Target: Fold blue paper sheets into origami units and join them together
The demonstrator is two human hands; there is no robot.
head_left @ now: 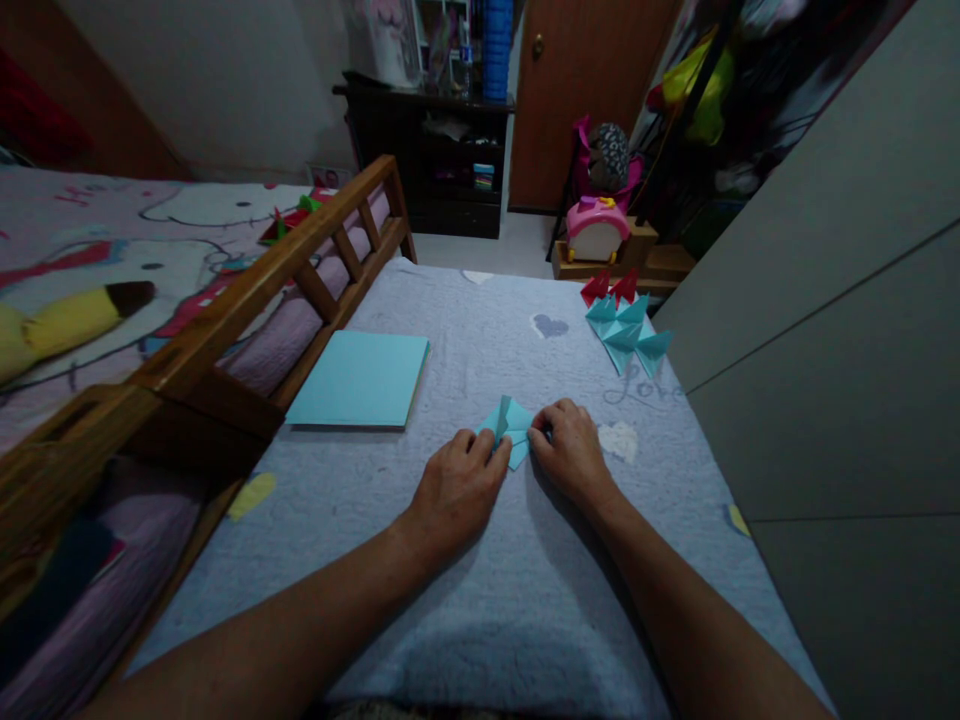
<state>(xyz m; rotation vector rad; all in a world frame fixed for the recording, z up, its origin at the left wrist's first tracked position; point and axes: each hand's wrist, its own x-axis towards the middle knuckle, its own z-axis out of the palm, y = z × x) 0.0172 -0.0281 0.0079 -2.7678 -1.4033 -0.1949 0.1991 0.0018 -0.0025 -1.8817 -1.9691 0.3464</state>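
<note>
A small piece of light-blue paper (515, 418), partly folded with one flap standing up, lies on the cloth-covered bed in front of me. My left hand (466, 478) grips its left side, the fingertips pressing it down. At the paper's right edge, my right hand (571, 447) pinches a corner between thumb and curled fingers. Left of my hands lies a flat square stack of light-blue paper (364, 378). Several folded light-blue paper pieces (621, 325) sit at the far right, with red folded paper pieces (609, 287) just behind them.
A wooden bed rail (225, 290) runs along the left side. Beyond it is a bed with a printed sheet (202, 215) and a yellow plush piece (71, 318). A pale cabinet (832, 330) borders the right. A dark shelf (427, 160) and a pink toy case (596, 228) stand behind.
</note>
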